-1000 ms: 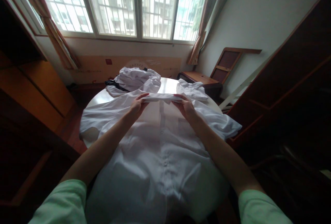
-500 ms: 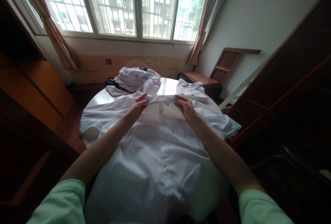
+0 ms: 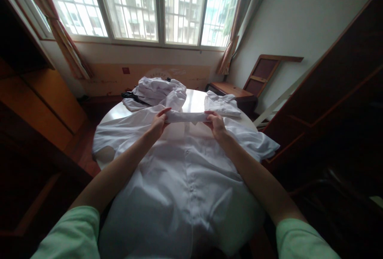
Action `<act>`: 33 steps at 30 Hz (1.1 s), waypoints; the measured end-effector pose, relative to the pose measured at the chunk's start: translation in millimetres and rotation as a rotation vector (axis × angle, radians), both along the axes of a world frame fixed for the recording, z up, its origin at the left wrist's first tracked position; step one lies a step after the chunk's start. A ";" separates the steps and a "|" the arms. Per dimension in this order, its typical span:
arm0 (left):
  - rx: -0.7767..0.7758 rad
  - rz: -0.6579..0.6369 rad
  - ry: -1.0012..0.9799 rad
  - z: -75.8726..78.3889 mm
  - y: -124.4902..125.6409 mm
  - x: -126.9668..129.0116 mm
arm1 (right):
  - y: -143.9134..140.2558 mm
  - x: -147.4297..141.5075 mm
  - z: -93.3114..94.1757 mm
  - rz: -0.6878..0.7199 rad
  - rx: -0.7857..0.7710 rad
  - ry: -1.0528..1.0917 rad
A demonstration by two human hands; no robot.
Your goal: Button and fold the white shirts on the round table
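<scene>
A white button-up shirt (image 3: pixel 167 171) lies spread out over the round table, its front facing up and its hem hanging toward me. At the far end, my left hand (image 3: pixel 160 123) pinches one end of the shirt's collar (image 3: pixel 187 117). The other end is gripped by my right hand (image 3: pixel 215 123), thumb on top. Between the two hands the collar is stretched in a straight band, slightly raised. Short sleeves spread to both sides, and a row of buttons runs down the middle.
A crumpled heap of white clothes (image 3: pixel 160 91) with something black sits at the table's back left. A folded white shirt (image 3: pixel 221 103) lies at the back right. The white tabletop (image 3: pixel 194 100) shows between them. A wooden bench (image 3: pixel 231 89) stands behind, below the window.
My hands have moved slightly apart, the right one a little to the right. The collar between them now looks straighter and flatter.
</scene>
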State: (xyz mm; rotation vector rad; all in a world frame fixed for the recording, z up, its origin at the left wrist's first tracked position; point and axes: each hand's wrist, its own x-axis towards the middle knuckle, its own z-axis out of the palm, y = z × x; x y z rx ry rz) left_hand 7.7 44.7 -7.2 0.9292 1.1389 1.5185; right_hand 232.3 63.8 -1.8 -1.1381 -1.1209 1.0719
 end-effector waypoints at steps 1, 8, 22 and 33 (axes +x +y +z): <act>-0.015 0.005 0.093 -3.3 0.6 -2.6 | -0.2 0.9 -0.8 -0.011 -0.011 -0.118; 0.195 0.230 1.013 -18.3 -4.5 -7.1 | -10.7 -0.9 -4.8 -0.160 0.247 -1.167; 0.260 -0.368 1.430 -46.4 0.0 12.1 | -12.7 -24.9 -41.1 0.533 0.342 -1.375; 0.050 -0.221 1.717 -34.9 -6.5 8.1 | -4.1 -9.3 -32.8 0.305 -0.034 -1.496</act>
